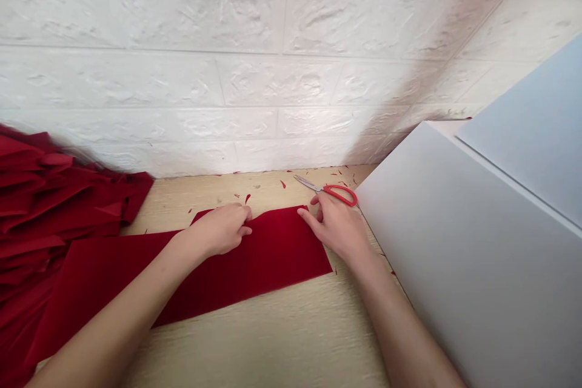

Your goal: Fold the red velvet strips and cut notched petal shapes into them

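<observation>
A long flat piece of dark red fabric (282,248) lies across the pale wooden surface. My left hand (222,229) is closed at its far edge, thumb and fingers pinching the cloth, which rises slightly there. At the far right corner is my right hand (339,224), its thumb stretched towards the cloth and apart from the index finger; its other fingers are partly hidden. Just beyond that hand lie scissors (340,194) with red handles, their blades pointing left.
A heap of folded red fabric (68,188) fills the left side. Small red scraps (282,184) are scattered along the white brick-patterned wall (250,85). On the right stands a large white box-like panel (477,224), close to my right arm.
</observation>
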`<state>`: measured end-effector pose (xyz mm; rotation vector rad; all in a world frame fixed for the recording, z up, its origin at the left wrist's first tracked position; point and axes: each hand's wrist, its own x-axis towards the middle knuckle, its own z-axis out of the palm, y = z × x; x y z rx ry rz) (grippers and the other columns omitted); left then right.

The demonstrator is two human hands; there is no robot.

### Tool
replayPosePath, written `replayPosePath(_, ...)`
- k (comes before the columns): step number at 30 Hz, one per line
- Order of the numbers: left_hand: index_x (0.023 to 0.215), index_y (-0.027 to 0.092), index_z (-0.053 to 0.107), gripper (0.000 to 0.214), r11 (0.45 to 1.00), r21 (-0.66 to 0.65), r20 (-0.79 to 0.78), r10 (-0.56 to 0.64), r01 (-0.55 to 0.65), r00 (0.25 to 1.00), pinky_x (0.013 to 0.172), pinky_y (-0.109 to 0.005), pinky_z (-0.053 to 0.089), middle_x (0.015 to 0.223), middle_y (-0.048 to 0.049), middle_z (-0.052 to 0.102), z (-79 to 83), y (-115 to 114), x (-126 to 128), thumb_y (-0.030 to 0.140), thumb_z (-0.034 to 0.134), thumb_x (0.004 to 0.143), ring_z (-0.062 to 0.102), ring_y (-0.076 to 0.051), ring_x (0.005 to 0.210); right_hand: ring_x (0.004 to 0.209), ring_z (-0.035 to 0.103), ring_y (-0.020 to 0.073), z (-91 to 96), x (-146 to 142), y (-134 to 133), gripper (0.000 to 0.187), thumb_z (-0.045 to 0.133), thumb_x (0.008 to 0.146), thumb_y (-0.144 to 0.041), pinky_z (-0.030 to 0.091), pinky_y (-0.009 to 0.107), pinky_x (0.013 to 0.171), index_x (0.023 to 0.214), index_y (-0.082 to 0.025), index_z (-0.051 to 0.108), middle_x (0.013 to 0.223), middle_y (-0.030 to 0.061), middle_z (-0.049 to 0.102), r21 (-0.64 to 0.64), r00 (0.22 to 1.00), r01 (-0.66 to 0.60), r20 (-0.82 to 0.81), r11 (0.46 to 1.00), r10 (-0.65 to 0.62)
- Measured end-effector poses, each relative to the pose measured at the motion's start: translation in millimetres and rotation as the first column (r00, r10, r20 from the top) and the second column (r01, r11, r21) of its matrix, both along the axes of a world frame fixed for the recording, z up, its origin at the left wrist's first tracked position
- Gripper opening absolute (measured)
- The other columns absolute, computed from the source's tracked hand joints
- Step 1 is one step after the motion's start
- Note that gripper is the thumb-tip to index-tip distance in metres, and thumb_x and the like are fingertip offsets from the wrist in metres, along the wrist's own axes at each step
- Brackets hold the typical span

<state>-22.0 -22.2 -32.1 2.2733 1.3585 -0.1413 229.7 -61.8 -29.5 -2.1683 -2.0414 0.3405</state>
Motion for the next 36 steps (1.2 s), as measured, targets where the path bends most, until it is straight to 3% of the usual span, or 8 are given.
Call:
replayPosePath(6,0.102,0.020,0.056,0.021,0.947,0.311,0.242,-0.163,0.083,0.956,0.097,-0.045,0.047,0.118,-0.0109,0.061,-7.1,-17,-16,0.030,0.038,0.100,0.052,-0.027,0.113,0.089,0.065,0.0229,-9.8,-9,-2,0.029,0.056,0.094,-0.048,0.041,0.031,0.067,0.098,-0.021,0.061,0.100,0.0076,0.071,0.194,0.964,-0.001,-0.261,0.981,0.053)
replayPosePath(9,0.103,0.020,0.056,0.020,0.927,0.369,0.288,-0.180,0.065,0.940,0.101,-0.047,0.045,0.119,-0.0108,0.062,-11.9,-20,-21,0.028,0.038,0.101,0.052,-0.027,0.116,0.076,0.060,0.0188,-13.7,-14,-2,0.028,0.051,0.096,-0.044,0.041,0.029,0.063,0.084,-0.021,0.060,0.083,0.0039,0.067,0.254,0.906,0.020,-0.413,0.967,0.090)
replayPosePath(16,0.122,0.018,0.056,0.038,0.947,0.315,0.412,-0.076,-0.064,0.908,0.102,-0.047,0.047,0.124,-0.0125,0.064,0.9,-20,-2,0.046,0.045,0.099,0.056,-0.028,0.119,0.066,0.056,0.0171,-13.1,-20,-4,0.033,0.054,0.096,-0.041,0.045,0.028,0.061,0.071,-0.021,0.057,0.069,0.0018,0.064,0.341,0.757,0.008,-0.616,0.940,0.217)
replayPosePath(21,0.124,0.017,0.059,0.034,0.942,0.335,0.482,-0.147,-0.026,0.864,0.106,-0.042,0.045,0.126,-0.0100,0.067,25.0,-14,29,0.036,0.042,0.102,0.058,-0.024,0.120,0.074,0.062,0.0180,-14.1,-25,-8,0.024,0.055,0.097,-0.035,0.048,0.030,0.069,0.082,-0.020,0.067,0.079,0.0039,0.070,0.406,0.683,-0.055,-0.651,0.912,0.331)
replayPosePath(24,0.107,0.021,0.069,0.031,0.955,0.295,0.485,-0.174,0.027,0.857,0.096,-0.038,0.048,0.111,-0.0053,0.074,28.9,-11,39,0.031,0.041,0.103,0.064,-0.022,0.107,0.072,0.062,0.0177,-15.6,-27,-9,0.023,0.054,0.098,-0.033,0.047,0.030,0.069,0.085,-0.021,0.069,0.078,0.0033,0.070,0.437,0.692,-0.095,-0.617,0.894,0.375)
replayPosePath(27,0.095,0.024,0.073,0.033,0.979,0.203,0.495,-0.099,-0.004,0.863,0.081,-0.032,0.050,0.095,-0.0026,0.076,26.7,-9,39,0.034,0.043,0.102,0.068,-0.020,0.089,0.070,0.060,0.0169,-18.1,-28,-8,0.025,0.050,0.100,-0.033,0.046,0.029,0.066,0.084,-0.021,0.067,0.075,0.0025,0.067,0.446,0.710,-0.136,-0.580,0.885,0.401)
replayPosePath(32,0.088,0.022,0.074,0.031,0.986,0.155,0.521,-0.026,-0.064,0.853,0.074,-0.029,0.049,0.088,-0.0020,0.077,24.0,-7,38,0.036,0.049,0.099,0.068,-0.018,0.079,0.061,0.051,0.0149,-22.5,-27,-5,0.036,0.047,0.100,-0.034,0.038,0.028,0.057,0.067,-0.022,0.052,0.064,0.0000,0.056,0.459,0.787,-0.182,-0.463,0.869,0.409)
replayPosePath(36,0.085,0.022,0.074,0.030,0.990,0.096,0.551,0.036,-0.106,0.834,0.072,-0.028,0.047,0.087,-0.0007,0.077,24.2,-4,40,0.037,0.051,0.098,0.068,-0.018,0.079,0.065,0.055,0.0146,-23.0,-23,-4,0.020,0.056,0.096,-0.034,0.040,0.027,0.061,0.082,-0.021,0.061,0.072,0.0004,0.064,0.463,0.785,-0.150,-0.482,0.874,0.390)
